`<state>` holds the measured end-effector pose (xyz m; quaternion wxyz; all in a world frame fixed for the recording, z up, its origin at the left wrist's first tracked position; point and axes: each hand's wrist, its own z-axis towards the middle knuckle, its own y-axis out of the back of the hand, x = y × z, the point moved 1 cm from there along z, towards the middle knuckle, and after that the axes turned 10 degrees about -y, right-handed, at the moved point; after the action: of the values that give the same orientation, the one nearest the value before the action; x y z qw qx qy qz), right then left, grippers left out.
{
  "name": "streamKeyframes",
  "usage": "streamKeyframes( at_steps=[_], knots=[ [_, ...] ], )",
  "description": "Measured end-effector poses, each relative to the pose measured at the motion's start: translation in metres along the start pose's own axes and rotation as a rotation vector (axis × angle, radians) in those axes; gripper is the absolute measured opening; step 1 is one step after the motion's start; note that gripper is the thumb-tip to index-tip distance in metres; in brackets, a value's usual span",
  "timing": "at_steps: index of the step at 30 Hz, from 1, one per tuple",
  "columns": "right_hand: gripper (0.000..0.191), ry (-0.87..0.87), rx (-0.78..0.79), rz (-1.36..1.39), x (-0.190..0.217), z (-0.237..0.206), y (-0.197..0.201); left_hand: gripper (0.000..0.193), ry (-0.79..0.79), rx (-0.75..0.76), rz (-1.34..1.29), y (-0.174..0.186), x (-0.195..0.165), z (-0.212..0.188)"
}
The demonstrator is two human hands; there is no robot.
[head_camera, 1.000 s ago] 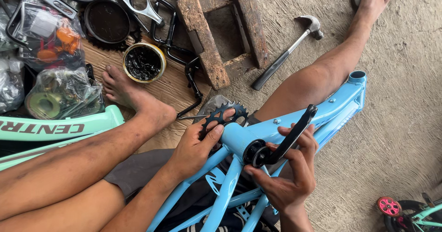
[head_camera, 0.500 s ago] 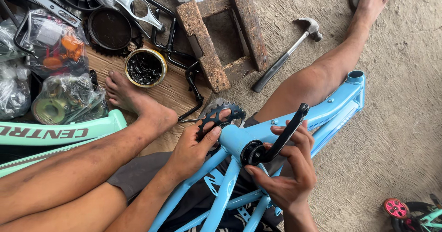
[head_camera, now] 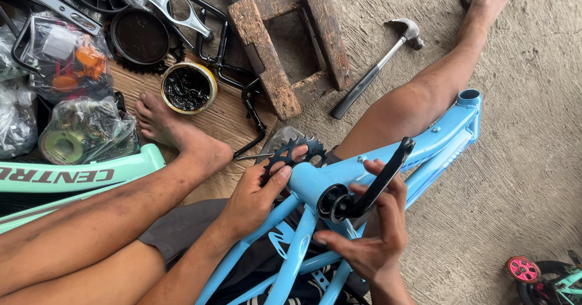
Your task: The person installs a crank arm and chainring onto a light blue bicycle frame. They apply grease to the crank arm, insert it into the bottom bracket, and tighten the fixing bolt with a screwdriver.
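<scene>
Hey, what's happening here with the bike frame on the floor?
A person sits barefoot on the concrete floor with a light blue bicycle frame across the lap. The left hand grips the black toothed chainring on the frame's far side, while the right hand holds the black crank arm on the near side. A steel-headed hammer with a black handle, a wooden stool and a yellow-rimmed tin of dark grease lie nearby, untouched.

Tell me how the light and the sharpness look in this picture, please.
Head view: soft, even daylight with only faint shadows; the hammer and the blue bicycle frame are sharp; a small shine sits on the grease tin and on the plastic bags; both hands, left and right, show no motion blur; edges bend slightly.
</scene>
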<state>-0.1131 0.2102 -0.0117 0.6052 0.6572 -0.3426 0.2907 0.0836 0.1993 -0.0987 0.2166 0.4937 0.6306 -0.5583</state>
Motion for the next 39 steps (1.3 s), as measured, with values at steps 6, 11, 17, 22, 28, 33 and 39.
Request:
streamKeyframes(
  at_steps=[6,11,17,22,28,33,39],
  knots=[
    [0.057,-0.005,0.088,0.067,-0.0004,0.0031,0.0037,0.045,0.003,-0.005,-0.022,0.0005,0.0012,-0.0009],
    [0.057,0.067,-0.034,-0.083,-0.0024,0.0013,0.0018,0.043,0.006,-0.009,-0.007,0.0003,0.0051,0.0002],
    [0.062,-0.013,0.068,0.113,-0.0059,0.0002,0.0004,0.043,0.007,-0.014,-0.054,0.0016,0.0087,0.0006],
    [0.059,0.046,-0.001,-0.030,-0.0056,0.0007,-0.0015,0.043,-0.037,0.000,-0.044,0.0012,0.0096,0.0010],
    [0.066,0.013,0.017,0.064,-0.0043,0.0012,-0.0007,0.043,-0.012,-0.002,-0.033,0.0022,0.0090,0.0010],
    [0.057,0.016,0.001,0.036,-0.0030,0.0004,-0.0004,0.044,-0.027,0.014,-0.029,0.0028,0.0084,0.0009],
    [0.067,0.019,-0.001,0.013,-0.0026,0.0007,-0.0004,0.048,0.056,0.020,-0.134,0.0048,0.0098,-0.0011]
  ],
)
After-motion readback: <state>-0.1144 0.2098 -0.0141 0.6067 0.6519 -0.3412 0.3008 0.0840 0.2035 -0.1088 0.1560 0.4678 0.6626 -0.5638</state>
